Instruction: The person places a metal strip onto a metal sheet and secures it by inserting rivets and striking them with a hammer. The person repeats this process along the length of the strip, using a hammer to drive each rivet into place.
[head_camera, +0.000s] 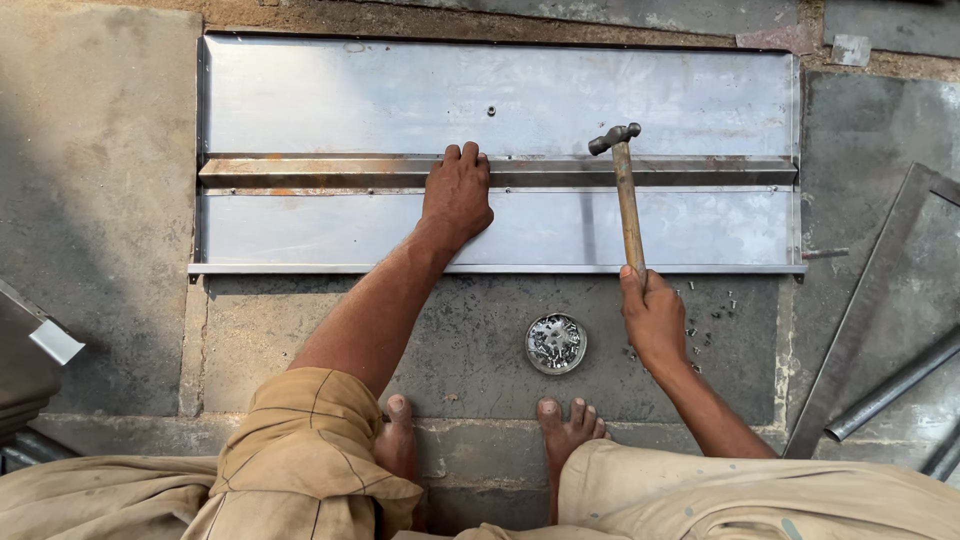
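head view: just the one camera, looking straight down at someone squatting on a stone floor.
left hand (457, 192): lies flat, fingers together, pressing on the rusty steel channel (330, 171) running along the middle of the sheet-metal panel (400, 95). Not gripping, just pinning it down.
right hand (652, 315): fist wrapped around the tail end of the ball-peen hammer (627, 205), head raised over the channel, off to the right of the pressing hand.
panel: sits just past both hands, long side across the view, folded lips at the edges.
handling: looks thin and stiff but springy, so I'd guess it rattles if not held flat. The edges probably cut, so palm on the flat is the safer hold.
rivet tin (556, 344): small round dish of fasteners, just left of the hammer hand, near the bare toes.
loose rivets (712, 318): scattered right beside that same hand.
off to the right: spare metal strips (870, 320).
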